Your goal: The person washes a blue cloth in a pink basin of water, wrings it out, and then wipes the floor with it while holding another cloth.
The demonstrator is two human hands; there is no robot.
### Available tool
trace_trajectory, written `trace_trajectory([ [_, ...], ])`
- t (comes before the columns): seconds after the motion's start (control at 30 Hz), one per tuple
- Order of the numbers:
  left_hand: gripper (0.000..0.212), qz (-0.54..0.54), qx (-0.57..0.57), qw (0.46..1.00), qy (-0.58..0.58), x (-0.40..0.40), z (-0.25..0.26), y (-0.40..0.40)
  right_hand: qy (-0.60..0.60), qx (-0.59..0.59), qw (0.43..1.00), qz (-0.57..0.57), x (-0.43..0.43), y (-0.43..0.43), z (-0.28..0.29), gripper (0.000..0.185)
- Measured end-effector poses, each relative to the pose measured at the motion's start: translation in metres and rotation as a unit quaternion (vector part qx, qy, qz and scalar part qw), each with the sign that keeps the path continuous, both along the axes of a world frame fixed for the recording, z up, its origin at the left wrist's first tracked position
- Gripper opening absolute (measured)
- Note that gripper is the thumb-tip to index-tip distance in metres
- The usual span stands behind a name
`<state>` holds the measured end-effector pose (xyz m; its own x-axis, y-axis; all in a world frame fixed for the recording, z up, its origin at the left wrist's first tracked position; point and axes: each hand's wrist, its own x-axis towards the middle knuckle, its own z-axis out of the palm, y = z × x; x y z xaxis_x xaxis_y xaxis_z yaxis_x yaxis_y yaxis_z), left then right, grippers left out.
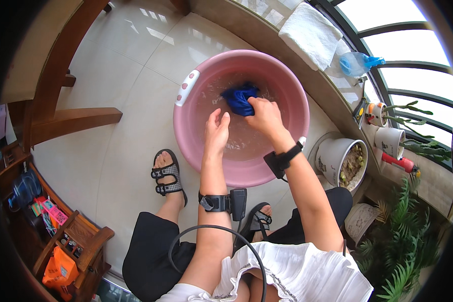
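A pink plastic basin with white handle grips stands on the tiled floor before me, with cloudy water in it. My right hand grips the near right side of a wet, bunched blue cloth above or at the water's surface; which of the two I cannot tell. Left of the cloth, my left hand is over the basin with thumb and fingers apart, holding nothing. A small gap separates it from the cloth. Each forearm wears a black strap with a small device.
Right of the basin stands a white plant pot. The window ledge holds a folded white towel, a blue spray bottle, potted cacti and a red bottle. Wooden furniture legs reach in from the left.
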<state>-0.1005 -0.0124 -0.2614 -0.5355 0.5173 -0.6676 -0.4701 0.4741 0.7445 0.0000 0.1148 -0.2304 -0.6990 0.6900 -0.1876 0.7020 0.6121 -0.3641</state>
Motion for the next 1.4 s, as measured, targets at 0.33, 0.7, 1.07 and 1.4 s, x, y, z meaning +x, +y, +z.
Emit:
trace_trajectory([
  [0.33,0.059,0.017,-0.037,0.999,-0.025,-0.004,-0.019,-0.021,-0.420,-0.258,0.861,0.126,-0.014,-0.038,-0.055,0.044],
  [0.7,0.052,0.053,-0.040,0.997,-0.047,0.012,-0.044,-0.019,-0.350,-0.101,0.925,0.110,0.001,-0.029,-0.059,0.024],
  [1.07,0.058,0.060,-0.030,0.992,-0.111,0.026,-0.046,-0.016,-0.128,-0.109,0.983,0.077,0.043,-0.015,-0.018,0.039],
  [1.4,0.084,0.116,0.119,0.947,-0.273,0.022,-0.009,0.002,0.306,-0.557,0.769,-0.067,0.061,-0.001,0.154,0.039],
])
